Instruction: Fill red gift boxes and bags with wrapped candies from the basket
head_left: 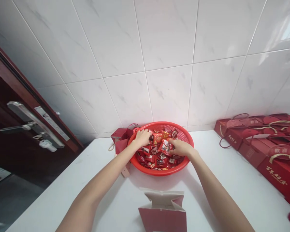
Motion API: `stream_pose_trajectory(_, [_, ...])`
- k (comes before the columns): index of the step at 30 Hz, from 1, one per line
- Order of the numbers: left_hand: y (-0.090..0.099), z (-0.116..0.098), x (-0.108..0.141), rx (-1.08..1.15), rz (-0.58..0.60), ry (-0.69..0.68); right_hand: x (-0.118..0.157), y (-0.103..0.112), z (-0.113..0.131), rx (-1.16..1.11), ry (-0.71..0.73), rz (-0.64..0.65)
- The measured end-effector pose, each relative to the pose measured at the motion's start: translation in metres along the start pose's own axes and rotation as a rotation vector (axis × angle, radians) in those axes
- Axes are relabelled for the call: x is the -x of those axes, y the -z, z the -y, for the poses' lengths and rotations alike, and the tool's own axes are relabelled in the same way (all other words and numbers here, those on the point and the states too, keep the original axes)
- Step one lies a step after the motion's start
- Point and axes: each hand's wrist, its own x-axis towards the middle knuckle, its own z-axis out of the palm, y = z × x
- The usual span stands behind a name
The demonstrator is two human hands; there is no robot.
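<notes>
A red plastic basket (pixel 161 172) with perforated walls is filled with small wrapped candies (pixel 156 159), mostly in red wrappers. My left hand (pixel 142 138) reaches over its left rim, fingers curled at a small dark-wrapped candy (pixel 151 138). From the right, my right hand (pixel 181 148) dips in with its thumb and fingers closed about the edge of a larger red-and-white candy packet (pixel 166 146). In front of the basket a dark red paper box (pixel 163 219) stands with its top unfolded and its mouth facing up; its lower part is cut off by the frame.
Rows of closed red gift boxes (pixel 251 151) with rope handles fill the right of the white table (pixel 106 180). Behind the basket's left side sits another red box (pixel 120 145). A tiled wall (pixel 169 93) backs the table, and a dark door (pixel 14 141) stands at left.
</notes>
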Motion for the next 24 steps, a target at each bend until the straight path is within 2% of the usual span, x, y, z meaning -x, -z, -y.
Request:
stream_pose_trajectory(3, [-0.002,0.008,-0.003,0.039,-0.006,-0.019,-0.002,-0.001,-0.001,-0.003,-0.002,-0.038])
stream_pose_trajectory(13, [-0.017,0.003,0.003,0.144,0.178,-0.27,-0.005,-0.004,-0.004,-0.067,-0.004,-0.126])
stream_pose_trajectory(19, [-0.021,-0.006,-0.004,0.113,0.239,-0.259,-0.005,-0.004,-0.005,-0.024,0.016,-0.05])
stream_pose_trajectory(24, [-0.02,-0.004,-0.003,0.309,0.229,-0.332,-0.005,-0.005,-0.005,-0.013,0.021,-0.031])
